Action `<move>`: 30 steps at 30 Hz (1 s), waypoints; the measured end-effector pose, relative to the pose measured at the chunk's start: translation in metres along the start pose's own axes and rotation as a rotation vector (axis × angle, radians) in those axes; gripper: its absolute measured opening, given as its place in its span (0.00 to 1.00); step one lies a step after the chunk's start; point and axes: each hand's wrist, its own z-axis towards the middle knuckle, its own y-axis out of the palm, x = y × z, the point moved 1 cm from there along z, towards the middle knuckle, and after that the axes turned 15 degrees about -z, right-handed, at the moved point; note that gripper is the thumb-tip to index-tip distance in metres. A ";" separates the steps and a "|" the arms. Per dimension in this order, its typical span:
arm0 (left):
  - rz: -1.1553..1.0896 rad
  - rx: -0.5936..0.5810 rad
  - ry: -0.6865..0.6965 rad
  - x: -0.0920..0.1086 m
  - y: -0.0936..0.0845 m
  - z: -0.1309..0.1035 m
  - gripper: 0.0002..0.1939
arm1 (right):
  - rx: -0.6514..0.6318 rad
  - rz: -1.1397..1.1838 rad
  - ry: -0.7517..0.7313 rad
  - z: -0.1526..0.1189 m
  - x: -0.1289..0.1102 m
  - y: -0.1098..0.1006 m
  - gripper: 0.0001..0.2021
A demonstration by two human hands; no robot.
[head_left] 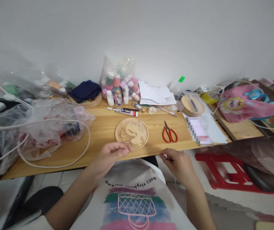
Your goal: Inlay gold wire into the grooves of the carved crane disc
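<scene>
A round wooden disc (137, 140) with a gold crane design lies flat near the table's front edge. My left hand (111, 156) is at its lower left side, fingertips pinched close to its rim; whatever they hold is too fine to make out. Out past the table's front edge, my right hand (178, 164) is also closed, thumb and forefinger together on something I cannot make out. Red-handled scissors (167, 133) rest on the wood between the disc and the papers, nearest my right hand. Behind the disc lies a B-7000 glue tube (127, 111).
Small bottles (118, 98) stand before a clear bag of coloured jars (116, 81). Plastic bags (48, 127) and a white cable (89, 140) cover the table's left. At right are white papers (217, 129), a pink pouch (242, 103) and a red stool (213, 172) below.
</scene>
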 end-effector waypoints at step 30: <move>0.912 0.396 0.411 0.041 -0.051 0.103 0.15 | -0.095 -0.141 0.202 0.174 0.048 0.006 0.10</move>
